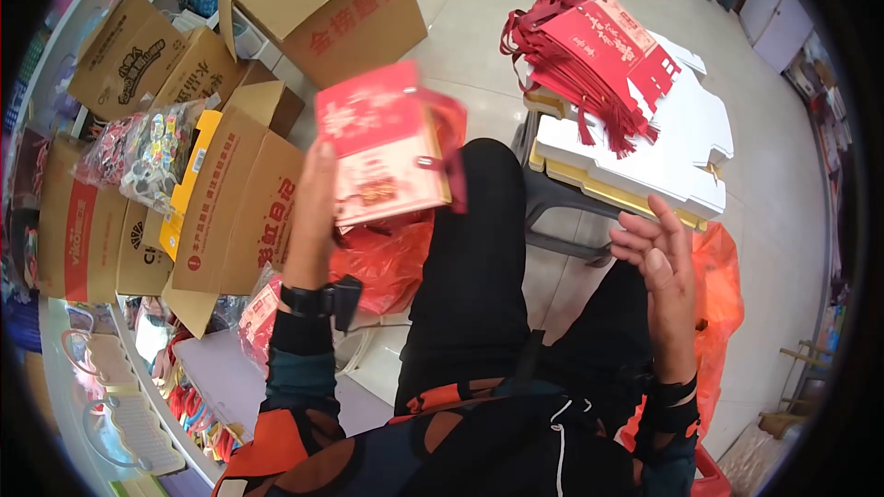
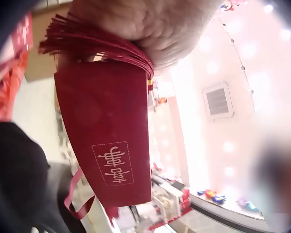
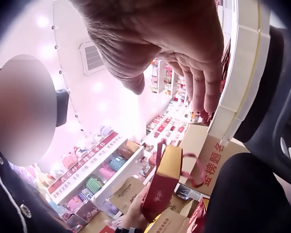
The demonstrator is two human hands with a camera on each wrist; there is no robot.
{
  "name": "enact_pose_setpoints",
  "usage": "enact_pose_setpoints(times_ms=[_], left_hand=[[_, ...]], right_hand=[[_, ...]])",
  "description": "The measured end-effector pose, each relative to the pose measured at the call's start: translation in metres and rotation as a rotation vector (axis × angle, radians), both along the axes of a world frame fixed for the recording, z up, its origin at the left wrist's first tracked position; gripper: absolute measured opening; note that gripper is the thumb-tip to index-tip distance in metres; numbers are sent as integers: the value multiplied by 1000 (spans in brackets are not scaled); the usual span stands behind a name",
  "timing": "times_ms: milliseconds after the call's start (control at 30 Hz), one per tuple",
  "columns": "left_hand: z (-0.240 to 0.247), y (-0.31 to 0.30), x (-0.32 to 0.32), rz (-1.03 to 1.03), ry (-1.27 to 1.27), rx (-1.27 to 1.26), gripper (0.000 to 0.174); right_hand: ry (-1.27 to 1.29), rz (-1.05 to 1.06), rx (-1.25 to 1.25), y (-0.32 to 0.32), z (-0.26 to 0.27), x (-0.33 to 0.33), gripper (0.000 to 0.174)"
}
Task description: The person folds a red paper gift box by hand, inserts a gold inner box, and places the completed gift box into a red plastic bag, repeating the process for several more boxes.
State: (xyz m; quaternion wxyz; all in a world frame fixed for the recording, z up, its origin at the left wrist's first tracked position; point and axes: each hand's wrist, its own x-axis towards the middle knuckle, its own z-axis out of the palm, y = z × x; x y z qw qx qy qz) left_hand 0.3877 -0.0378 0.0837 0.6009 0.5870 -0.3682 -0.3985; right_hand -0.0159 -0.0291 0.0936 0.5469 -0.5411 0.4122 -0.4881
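My left hand (image 1: 316, 198) grips a red and cream gift box (image 1: 370, 124) by its side, held up over the left knee. In the left wrist view the box shows a dark red side (image 2: 104, 121) with pale lettering. A dark red tassel (image 2: 94, 46) droops across its end, and a ribbon loop (image 2: 77, 206) hangs off the far end. Seen from the right wrist, the box has a gold face (image 3: 170, 162). My right hand (image 1: 668, 285) is held in the air over the right leg with relaxed, spread fingers and nothing in them.
On a dark stool (image 1: 562, 239) lie white flat box pieces (image 1: 663, 161), topped by a pile of red printed sleeves (image 1: 612, 46) with ribbons and tassels. Open cardboard cartons (image 1: 345, 23) crowd the left beside shelves. Orange-red plastic bags (image 1: 391, 262) lie by both legs.
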Motion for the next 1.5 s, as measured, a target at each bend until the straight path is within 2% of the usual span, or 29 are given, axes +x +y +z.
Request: enact_pose_setpoints(times_ms=[67,133,267,333,367,433,467,533,600,667,800,867,1000,1067,1133,1167,1233,1367,1500], left_hand=[[-25,5,42,31,11,2,51],[-58,6,75,185,-59,15,49],[-95,2,96,239,-181,76,49],[-106,2,108,211,-523,220,52],[-111,2,111,188,-523,217,52],[-121,5,115,248,-728,310,56],[-137,5,128,226,-686,214,57],[-131,5,125,244,-665,227,60],[-125,0,131,163,-651,209,59],[-125,-9,137,229,-918,192,55],[-36,-41,38,280,-1101,10,50],[-8,-75,4,56,-877,-142,44],[25,-143,-85,-257,-842,-348,36],[28,-180,-127,-298,-925,-445,36],[14,-225,-148,-252,-1111,-488,40],[17,-229,-157,-255,-1113,-499,40],[24,-239,-173,-197,-1270,-178,44],[16,-247,-175,-183,-1315,-218,41],[19,-237,-179,-121,-1428,-325,41]], right_hand=[[-14,23,125,0,1,-4,70],[-8,19,154,2,-7,-6,66],[39,40,202,12,-16,-12,59],[65,18,233,17,-21,-24,58],[65,-4,237,21,-24,-30,58],[66,-35,270,24,-33,-46,57],[50,-42,266,27,-40,-54,56],[30,-88,317,34,-47,-66,53],[20,-116,350,38,-45,-73,50],[7,-145,369,39,-42,-79,48],[-13,-167,307,24,-34,-88,44],[21,-158,236,9,-23,-84,42],[23,-80,151,-19,-11,-66,43],[49,-84,105,-31,-7,-51,45],[488,-174,-429,-48,-4,-40,49],[487,-185,-434,-57,-4,-34,49],[633,-256,-628,-77,-8,-25,54],[735,-232,-639,-112,-35,-16,57],[817,-204,-649,-119,-44,-15,57]])
